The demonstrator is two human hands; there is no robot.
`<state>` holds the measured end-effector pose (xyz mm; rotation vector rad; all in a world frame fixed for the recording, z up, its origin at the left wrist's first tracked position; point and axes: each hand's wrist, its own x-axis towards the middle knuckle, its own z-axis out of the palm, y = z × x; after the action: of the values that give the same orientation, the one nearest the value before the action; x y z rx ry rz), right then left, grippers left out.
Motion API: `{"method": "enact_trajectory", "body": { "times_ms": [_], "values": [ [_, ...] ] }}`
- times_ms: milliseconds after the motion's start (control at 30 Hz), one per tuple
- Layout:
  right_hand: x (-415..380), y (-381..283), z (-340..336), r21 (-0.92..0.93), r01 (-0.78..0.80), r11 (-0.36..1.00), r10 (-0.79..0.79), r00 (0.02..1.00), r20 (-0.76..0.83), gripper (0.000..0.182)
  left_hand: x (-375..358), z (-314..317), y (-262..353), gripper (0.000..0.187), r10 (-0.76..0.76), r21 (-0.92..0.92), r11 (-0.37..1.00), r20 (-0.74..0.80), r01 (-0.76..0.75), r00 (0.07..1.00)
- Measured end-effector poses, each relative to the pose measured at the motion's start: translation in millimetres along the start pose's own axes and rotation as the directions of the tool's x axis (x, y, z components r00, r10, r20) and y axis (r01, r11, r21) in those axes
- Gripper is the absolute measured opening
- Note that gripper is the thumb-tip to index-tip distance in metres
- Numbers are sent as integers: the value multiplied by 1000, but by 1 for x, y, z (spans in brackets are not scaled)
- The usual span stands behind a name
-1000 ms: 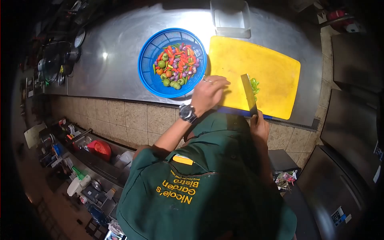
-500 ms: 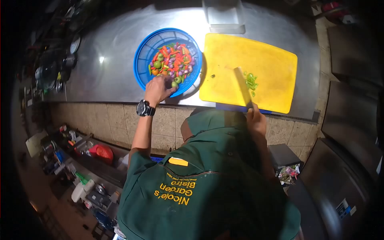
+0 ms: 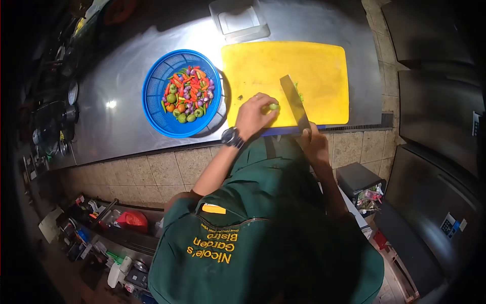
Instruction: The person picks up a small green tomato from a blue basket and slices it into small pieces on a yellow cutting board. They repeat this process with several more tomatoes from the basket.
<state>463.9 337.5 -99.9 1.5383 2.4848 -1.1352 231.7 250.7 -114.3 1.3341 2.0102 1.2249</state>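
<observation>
Over the lower left of the yellow cutting board, my left hand pinches a small green tomato. My right hand grips a knife by its handle at the board's near edge, blade pointing away over the board. Pieces of chopped green vegetable lie just right of the blade, partly hidden by it. To the left of the board stands a blue basket with red and green chilies, small purple onions, and green and orange tomatoes.
A clear plastic container stands behind the board on the metal table. A dark speck lies on the board's left part. Below the table's near edge is a tiled floor, with a dark bin at the right.
My left hand has moved right from the basket to the board, with a green tomato between its fingers. The knife still lies over the board in my right hand. The view has shifted.
</observation>
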Motion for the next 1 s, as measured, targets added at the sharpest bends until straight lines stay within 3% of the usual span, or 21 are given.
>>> {"method": "enact_trajectory", "body": {
  "times_ms": [67,100,133,200,233,333,567,733,867,1000],
  "values": [
    [-3,-10,-3,-28,-15,999,15,1000,15,36,-1,29,-26,29,-66,23,998,10,66,998],
    [-5,-12,-4,-57,-30,998,32,999,34,35,0,30,-22,34,-170,43,985,23,169,985],
    [-7,-10,-2,-54,-40,998,42,999,27,35,0,30,-22,34,-164,41,986,33,163,986],
    [-12,-5,7,-101,26,995,-24,999,24,32,-3,25,-24,36,21,46,999,-15,-20,1000],
    [-17,-3,11,-54,130,990,-132,990,-42,27,-5,23,-26,36,22,52,998,-2,-22,1000],
    [-19,-3,14,43,147,988,-146,989,-35,26,-11,23,-23,26,-238,-102,965,44,241,970],
    [-20,-15,5,0,141,990,-141,990,-11,25,-14,26,-31,21,-47,-45,998,-20,47,999],
    [-15,-20,-1,-110,95,989,-89,994,58,27,-11,25,-33,21,-28,-35,999,0,28,1000],
    [-9,-17,7,-55,99,994,-95,993,71,28,-14,25,-38,21,-105,-74,992,8,105,994],
    [-7,-24,18,-85,151,985,-146,987,59,27,-16,24,-42,20,-73,-95,993,-24,71,997]
  ]
}}
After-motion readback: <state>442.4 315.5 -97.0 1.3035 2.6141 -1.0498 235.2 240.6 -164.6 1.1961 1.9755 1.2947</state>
